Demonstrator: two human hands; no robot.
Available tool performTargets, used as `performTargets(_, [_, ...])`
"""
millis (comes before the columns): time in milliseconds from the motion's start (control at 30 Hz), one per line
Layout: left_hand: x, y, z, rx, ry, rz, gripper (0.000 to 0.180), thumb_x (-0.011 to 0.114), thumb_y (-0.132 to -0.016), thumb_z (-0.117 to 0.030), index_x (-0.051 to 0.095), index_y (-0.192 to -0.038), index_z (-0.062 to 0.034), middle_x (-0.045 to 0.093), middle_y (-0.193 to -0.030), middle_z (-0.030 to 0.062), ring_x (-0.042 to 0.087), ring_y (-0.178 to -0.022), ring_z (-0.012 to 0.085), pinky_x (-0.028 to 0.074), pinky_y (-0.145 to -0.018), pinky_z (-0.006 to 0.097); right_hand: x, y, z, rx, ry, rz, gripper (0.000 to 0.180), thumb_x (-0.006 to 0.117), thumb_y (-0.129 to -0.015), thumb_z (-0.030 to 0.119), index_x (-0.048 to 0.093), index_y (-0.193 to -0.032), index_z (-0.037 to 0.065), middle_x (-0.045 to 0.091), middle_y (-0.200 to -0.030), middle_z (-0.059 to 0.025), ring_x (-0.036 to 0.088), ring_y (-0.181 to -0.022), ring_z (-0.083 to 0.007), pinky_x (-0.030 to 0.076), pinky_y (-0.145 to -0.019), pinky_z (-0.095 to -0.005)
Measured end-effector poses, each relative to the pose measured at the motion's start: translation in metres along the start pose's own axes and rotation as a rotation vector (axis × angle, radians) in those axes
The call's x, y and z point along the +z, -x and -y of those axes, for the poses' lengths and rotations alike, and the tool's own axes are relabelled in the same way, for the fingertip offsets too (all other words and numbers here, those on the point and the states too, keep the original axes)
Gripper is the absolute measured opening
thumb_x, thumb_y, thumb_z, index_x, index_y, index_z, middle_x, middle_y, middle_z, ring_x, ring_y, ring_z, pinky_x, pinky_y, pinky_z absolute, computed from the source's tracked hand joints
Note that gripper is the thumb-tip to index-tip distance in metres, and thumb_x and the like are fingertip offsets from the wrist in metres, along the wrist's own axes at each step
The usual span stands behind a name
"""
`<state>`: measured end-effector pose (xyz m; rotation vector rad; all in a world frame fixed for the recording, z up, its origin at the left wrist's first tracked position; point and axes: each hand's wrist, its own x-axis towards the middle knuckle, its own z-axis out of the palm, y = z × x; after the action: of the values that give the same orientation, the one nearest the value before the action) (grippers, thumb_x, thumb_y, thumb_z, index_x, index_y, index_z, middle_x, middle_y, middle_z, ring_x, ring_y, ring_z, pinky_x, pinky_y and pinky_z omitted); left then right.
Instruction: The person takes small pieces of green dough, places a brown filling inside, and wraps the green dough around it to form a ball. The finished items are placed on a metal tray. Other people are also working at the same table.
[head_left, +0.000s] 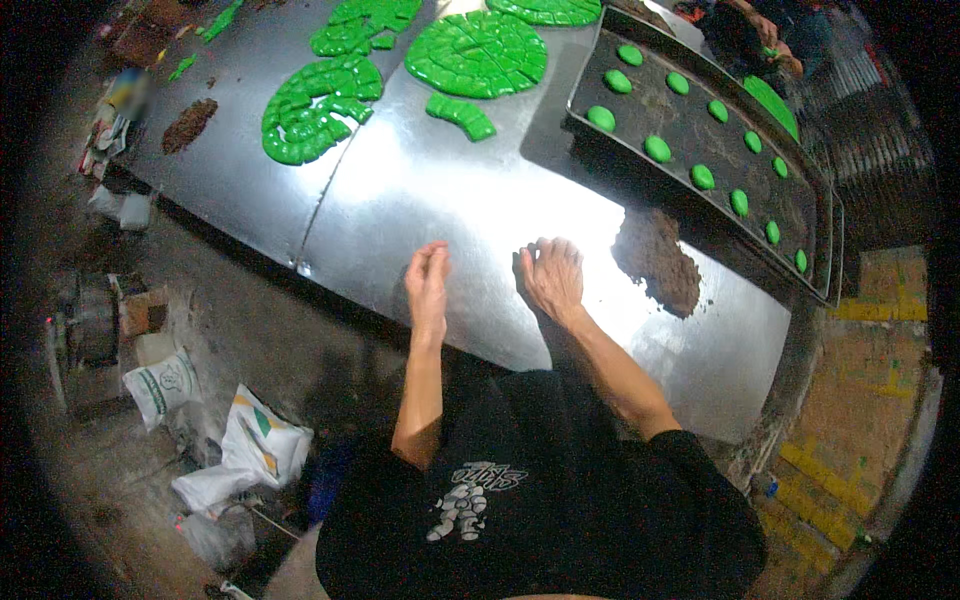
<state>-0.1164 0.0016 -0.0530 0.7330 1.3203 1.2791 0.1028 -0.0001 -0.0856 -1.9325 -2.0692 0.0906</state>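
My left hand (428, 285) rests on its edge on the shiny metal table (420, 180), fingers loosely together, nothing visible in it. My right hand (552, 277) lies palm down on the table a hand's width to the right, fingers curled, also with nothing seen in it. A heap of brown crumbly stuff (658, 260) sits just right of my right hand. Beyond it a dark baking tray (690, 125) carries rows of small green dough balls (657, 148). Flat green dough discs cut into pieces (478, 52) lie at the table's far side, with a loose strip (462, 115).
Another cut green dough sheet (318, 108) and a small brown pile (188, 124) lie at the far left. White sacks (250, 450) and clutter sit on the floor at left. Another person's arm (770, 35) shows at the top right behind the tray.
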Motion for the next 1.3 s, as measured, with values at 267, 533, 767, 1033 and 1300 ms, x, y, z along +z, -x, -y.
performTargets(267, [0.074, -0.170, 0.018, 0.214, -0.661, 0.092, 0.041, 0.061, -0.095, -0.037, 0.071, -0.112, -0.0010, 0.069, -0.114, 0.0185, 0.060, -0.115, 0.0305, 0.043, -0.103, 0.044, -0.051, 0.003, -0.015, 0.082, -0.211, 0.349, 0.036, 0.059, -0.091, 0.026, 0.057, -0.113, -0.002, 0.056, -0.107, -0.0244, 0.054, -0.101, -0.0408, 0.047, -0.085, -0.0517])
performTargets(533, [0.190, -0.240, 0.020, -0.022, -0.920, -0.418, 0.060, 0.066, -0.087, -0.048, 0.059, -0.110, 0.0068, 0.051, -0.126, 0.0236, 0.049, -0.120, 0.0396, 0.040, -0.099, 0.052, -0.130, 0.021, -0.074, 0.263, -0.706, 0.420, 0.033, 0.074, -0.086, 0.022, 0.067, -0.113, 0.004, 0.061, -0.109, -0.0174, 0.059, -0.105, -0.0303, 0.054, -0.091, -0.0424])
performTargets(767, [0.186, -0.278, 0.066, 0.368, -0.388, -0.605, 0.042, 0.072, -0.085, -0.013, 0.043, -0.111, 0.0018, 0.049, -0.107, 0.0208, 0.051, -0.103, 0.0372, 0.043, -0.092, 0.048, -0.203, -0.106, -0.153, 0.279, -0.604, -0.110, 0.038, 0.072, -0.084, 0.018, 0.062, -0.116, 0.001, 0.069, -0.108, -0.0146, 0.067, -0.101, -0.0254, 0.052, -0.089, -0.0368])
performTargets(1033, [0.099, -0.153, 0.069, 0.092, -0.045, 0.014, 0.048, 0.065, -0.091, -0.003, 0.040, -0.132, 0.0031, 0.053, -0.125, 0.0182, 0.056, -0.114, 0.0261, 0.046, -0.099, 0.037, -0.125, -0.227, -0.262, 0.110, -0.081, -0.405, 0.027, 0.071, -0.079, 0.013, 0.065, -0.104, 0.001, 0.063, -0.110, -0.0181, 0.059, -0.106, -0.0396, 0.049, -0.090, -0.0455])
performTargets(1300, [0.084, -0.015, 0.009, -0.278, 0.120, 0.422, 0.048, 0.065, -0.095, -0.007, 0.046, -0.136, 0.0046, 0.055, -0.126, 0.0151, 0.056, -0.118, 0.0253, 0.048, -0.101, 0.037, -0.129, -0.078, -0.098, 0.043, -0.650, -0.201, 0.031, 0.069, -0.087, 0.015, 0.065, -0.115, 0.002, 0.068, -0.105, -0.0154, 0.065, -0.099, -0.0308, 0.053, -0.086, -0.0421])
